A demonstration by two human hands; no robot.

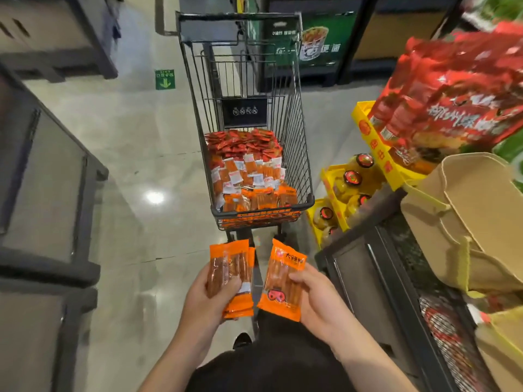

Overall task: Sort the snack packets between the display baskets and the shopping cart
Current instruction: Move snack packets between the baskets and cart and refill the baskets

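Your left hand (206, 295) grips a small stack of orange snack packets (230, 278), fingers curled over their lower half and thumb across the front, so the packets stand nearly upright in your palm. Your right hand (319, 301) holds a single orange packet (281, 281), thumb pressed on its face and fingers wrapped behind; it tilts slightly, top end leaning away from you. The two loads sit just beside each other with a narrow gap between them.

Straight ahead of both hands, beyond the packets, stands the shopping cart (304, 171). Its basket holds a heap of packets (249, 168): orange ones nearest you, orange-and-white ones in the middle, red ones at the far end.

To the right of your right hand, a dark wire display basket (441, 315) runs along the shelf edge, with red packets blurred inside it. Above it sits a tan cardboard box (475, 222). Further ahead on that side are yellow trays (370, 137) with bottles and large red bags (452, 94). To the left of your left hand are grey display units (42, 179) on the pale tiled floor (135, 137).
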